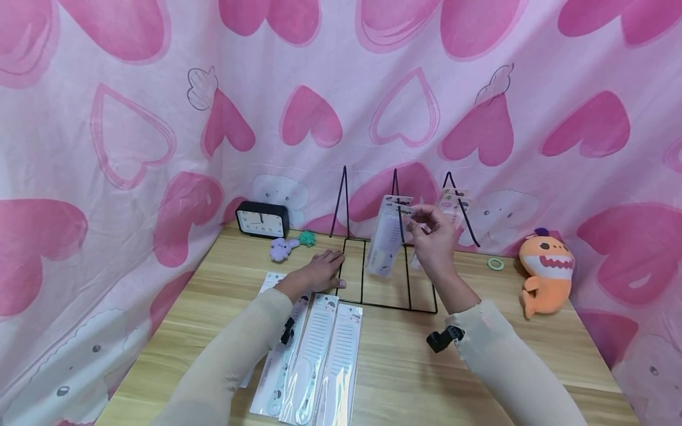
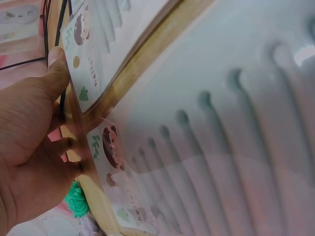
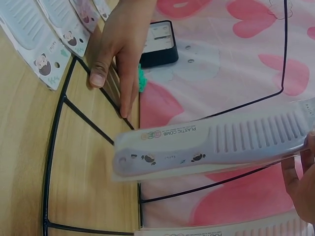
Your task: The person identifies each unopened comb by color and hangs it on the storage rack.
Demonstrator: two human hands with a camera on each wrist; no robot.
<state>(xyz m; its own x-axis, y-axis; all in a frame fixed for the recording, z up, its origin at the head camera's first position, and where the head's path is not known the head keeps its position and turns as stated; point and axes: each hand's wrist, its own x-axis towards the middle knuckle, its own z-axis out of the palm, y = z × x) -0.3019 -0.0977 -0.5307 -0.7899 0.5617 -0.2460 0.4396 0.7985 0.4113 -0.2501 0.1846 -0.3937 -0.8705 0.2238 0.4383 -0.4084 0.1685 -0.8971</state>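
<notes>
My right hand pinches the top of a packaged plastic comb at the middle prong of a black wire rack. The right wrist view shows this comb lengthwise, its handle end pointing away from the fingers. On the right prong hangs another package, partly hidden behind my right hand. My left hand rests at the left side of the rack's base, fingers extended and touching the wire. Under and beside the left forearm lie several packaged combs on the table.
A black alarm clock, a small purple toy and a green toy stand at the back left. At the right are a pale green ring and an orange shark plush. A heart-patterned curtain borders the wooden table.
</notes>
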